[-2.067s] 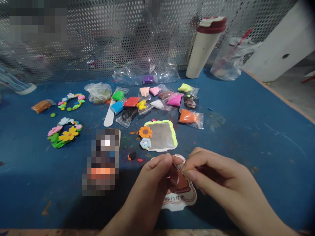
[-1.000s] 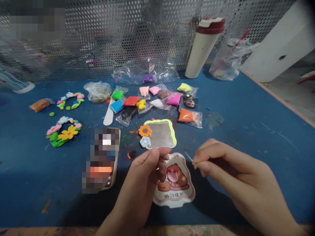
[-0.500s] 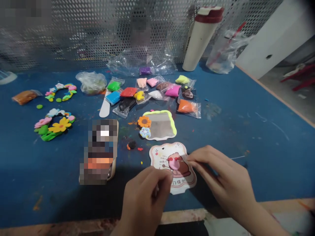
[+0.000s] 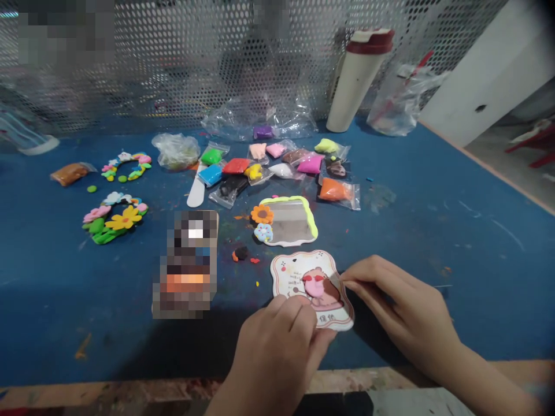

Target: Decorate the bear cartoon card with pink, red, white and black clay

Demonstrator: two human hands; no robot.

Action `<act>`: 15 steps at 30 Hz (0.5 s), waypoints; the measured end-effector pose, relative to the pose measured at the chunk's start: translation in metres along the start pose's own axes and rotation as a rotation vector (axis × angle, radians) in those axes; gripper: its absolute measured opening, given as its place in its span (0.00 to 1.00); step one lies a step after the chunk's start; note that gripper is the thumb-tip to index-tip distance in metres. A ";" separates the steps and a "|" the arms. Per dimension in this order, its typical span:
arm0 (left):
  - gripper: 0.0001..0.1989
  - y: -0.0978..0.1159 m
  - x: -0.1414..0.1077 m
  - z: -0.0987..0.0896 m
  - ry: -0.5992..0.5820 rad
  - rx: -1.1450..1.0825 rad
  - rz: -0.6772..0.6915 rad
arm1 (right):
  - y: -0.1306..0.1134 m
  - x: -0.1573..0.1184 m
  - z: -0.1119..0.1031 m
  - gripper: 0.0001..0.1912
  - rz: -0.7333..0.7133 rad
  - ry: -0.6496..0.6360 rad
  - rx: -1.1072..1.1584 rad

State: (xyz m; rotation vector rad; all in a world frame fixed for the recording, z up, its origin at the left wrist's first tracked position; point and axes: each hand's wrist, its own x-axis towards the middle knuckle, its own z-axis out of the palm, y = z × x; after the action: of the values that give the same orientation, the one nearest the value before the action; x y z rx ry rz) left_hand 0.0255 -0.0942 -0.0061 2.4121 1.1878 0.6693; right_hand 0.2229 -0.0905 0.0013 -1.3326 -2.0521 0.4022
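A white wavy-edged board [image 4: 281, 277] printed with a brown bear lies at the table's front. A pink clay oval [image 4: 315, 286] sits on the bear, with red clay pieces [image 4: 313, 278] above it. My left hand [image 4: 277, 341] is closed on the board's lower left edge, thumb at the bottom rim, fingers over the front. At the right edge, my right hand [image 4: 399, 306] pinches a thin pale needle-like tool [image 4: 443, 286]; its back end sticks out behind the hand. Just behind lies a small mirror [image 4: 290, 222] with clay flowers and a yellow-green clay border.
Several bags of coloured clay [image 4: 236, 167] lie at the back around a white spatula [image 4: 196, 190]. Two clay flower rings [image 4: 115, 222] and a phone [image 4: 186, 266] are on the left. A tumbler [image 4: 359, 81] and a plastic bag [image 4: 394, 104] stand by the perforated metal screen [image 4: 173, 75].
My left hand has moved from hovering over the board to holding its lower edge. My right hand's tool has drawn back from the red clay. The view has shifted slightly.
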 end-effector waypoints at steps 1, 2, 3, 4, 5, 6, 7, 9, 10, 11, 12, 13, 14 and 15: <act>0.08 -0.001 0.000 0.000 0.003 0.012 0.021 | -0.001 0.000 0.001 0.09 0.021 -0.004 0.008; 0.07 -0.002 -0.001 0.000 0.005 0.030 0.049 | -0.001 0.000 0.002 0.09 0.039 -0.006 0.016; 0.06 -0.003 -0.001 0.000 0.008 0.052 0.079 | -0.001 0.000 0.002 0.09 0.053 -0.011 0.028; 0.06 -0.005 -0.002 0.001 0.014 0.073 0.107 | 0.000 0.000 0.002 0.09 0.064 -0.016 0.041; 0.06 -0.006 -0.003 0.002 0.023 0.087 0.128 | 0.000 0.001 0.002 0.09 0.074 -0.021 0.054; 0.06 -0.007 -0.003 0.003 0.033 0.094 0.145 | 0.001 0.001 0.002 0.09 0.085 -0.026 0.065; 0.06 -0.008 -0.004 0.004 0.047 0.096 0.153 | 0.001 0.001 0.002 0.09 0.098 -0.031 0.076; 0.08 -0.010 -0.004 0.006 0.075 0.095 0.165 | 0.003 0.002 0.002 0.09 0.130 -0.042 0.100; 0.09 -0.010 -0.005 0.008 0.098 0.097 0.176 | 0.003 0.002 0.002 0.09 0.149 -0.048 0.115; 0.09 -0.011 -0.005 0.009 0.123 0.102 0.188 | 0.004 0.002 0.002 0.09 0.166 -0.054 0.130; 0.10 -0.011 -0.005 0.010 0.144 0.108 0.200 | 0.004 0.003 0.002 0.09 0.177 -0.057 0.144; 0.11 -0.011 -0.005 0.011 0.160 0.112 0.211 | 0.005 0.003 0.002 0.09 0.185 -0.063 0.157; 0.11 -0.011 -0.005 0.012 0.167 0.116 0.218 | 0.005 0.003 0.001 0.09 0.186 -0.071 0.170; 0.11 -0.011 -0.005 0.013 0.172 0.118 0.217 | 0.005 0.004 0.001 0.09 0.181 -0.082 0.183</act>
State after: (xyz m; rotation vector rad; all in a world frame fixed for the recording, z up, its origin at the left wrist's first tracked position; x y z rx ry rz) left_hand 0.0232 -0.0937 -0.0234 2.6537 1.0639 0.9125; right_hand 0.2248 -0.0852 -0.0006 -1.4135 -1.9139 0.7181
